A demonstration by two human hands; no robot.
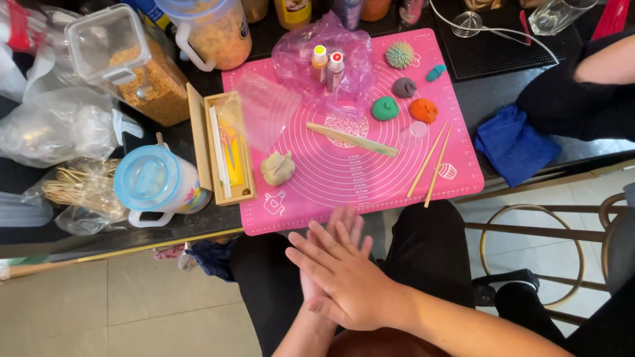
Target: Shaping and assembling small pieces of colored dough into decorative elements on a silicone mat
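Just below the pink mat, right hand presses flat over left hand.

There is a single view, from a camera worn on the person's head, looking steeply down and slightly forward. It sits close above the lap, so the right hand laid over the left hand fills the lower middle. Beyond them, towards the top of the frame, lies the dark desk with its pink silicone mat. Tiled floor shows at lower left and a metal stool at right.
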